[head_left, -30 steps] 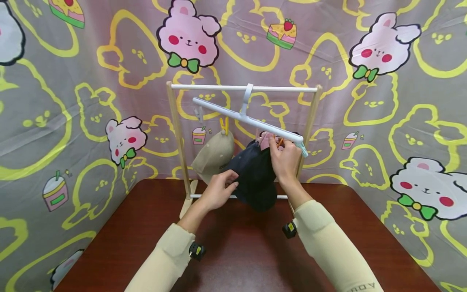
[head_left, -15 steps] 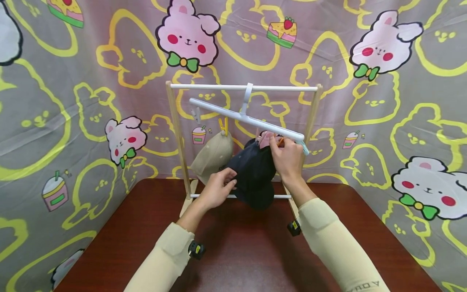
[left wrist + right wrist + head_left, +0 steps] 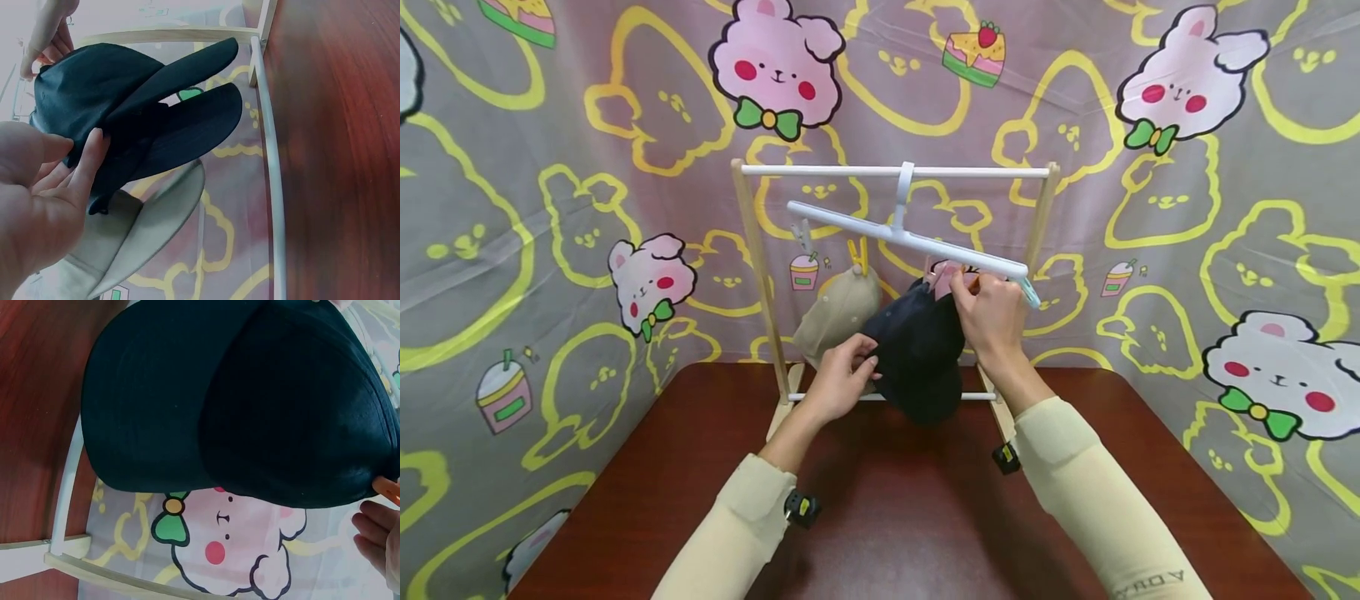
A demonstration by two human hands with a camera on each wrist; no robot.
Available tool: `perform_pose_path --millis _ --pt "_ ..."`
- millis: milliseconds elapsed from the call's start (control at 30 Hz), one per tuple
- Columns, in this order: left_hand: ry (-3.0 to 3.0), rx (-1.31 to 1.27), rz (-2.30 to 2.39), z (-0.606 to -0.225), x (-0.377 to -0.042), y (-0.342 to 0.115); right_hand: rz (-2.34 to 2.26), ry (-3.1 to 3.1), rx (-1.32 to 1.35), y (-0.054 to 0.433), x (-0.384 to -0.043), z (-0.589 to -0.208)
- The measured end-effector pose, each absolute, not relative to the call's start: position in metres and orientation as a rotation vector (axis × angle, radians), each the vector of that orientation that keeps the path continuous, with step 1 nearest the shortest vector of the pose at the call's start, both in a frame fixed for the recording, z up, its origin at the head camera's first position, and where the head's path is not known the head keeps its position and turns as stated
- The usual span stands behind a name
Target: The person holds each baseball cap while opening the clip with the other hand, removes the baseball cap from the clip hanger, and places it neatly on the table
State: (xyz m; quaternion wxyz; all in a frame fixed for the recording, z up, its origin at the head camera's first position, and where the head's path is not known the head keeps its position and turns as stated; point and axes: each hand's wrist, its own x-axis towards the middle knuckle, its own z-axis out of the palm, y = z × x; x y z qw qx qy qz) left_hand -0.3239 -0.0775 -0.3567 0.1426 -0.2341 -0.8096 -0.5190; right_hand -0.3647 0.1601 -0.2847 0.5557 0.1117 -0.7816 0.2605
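The right hand [image 3: 997, 321] pinches an orange clip [image 3: 386, 488] at the black cap's [image 3: 928, 358] two o'clock; the left hand [image 3: 838, 379] pinches the navy cap [image 3: 892, 325] near eight o'clock.

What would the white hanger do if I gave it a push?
The white hanger would probably swing or tip, since it slants from one hook on the rail. It seems stiff, because it looks straight, not bent. Being slim, it may be light.

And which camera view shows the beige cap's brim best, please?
The left wrist view: there the brim of the beige cap shows broadly, below the dark caps. The head view shows mostly its crown, the left hand covering lower parts. The right wrist view shows none.
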Motion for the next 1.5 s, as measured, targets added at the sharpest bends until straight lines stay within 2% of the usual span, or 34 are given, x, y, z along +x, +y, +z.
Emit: perform_pose_path --millis 333,733,1500 --pt "-2.175 -0.565 -1.627 -0.363 -0.325 -0.077 0.603 -1.878 0.293 0.156 -0.366 -0.283" --pt "-2.136 -0.553 -1.694 -0.360 -0.319 -0.079 0.596 -1.898 0.328 0.154 -0.367 -0.283" --pt "-2.133 -0.550 -1.741 -0.377 -0.321 -0.084 0.595 -1.917 0.383 0.157 -0.364 -0.277"
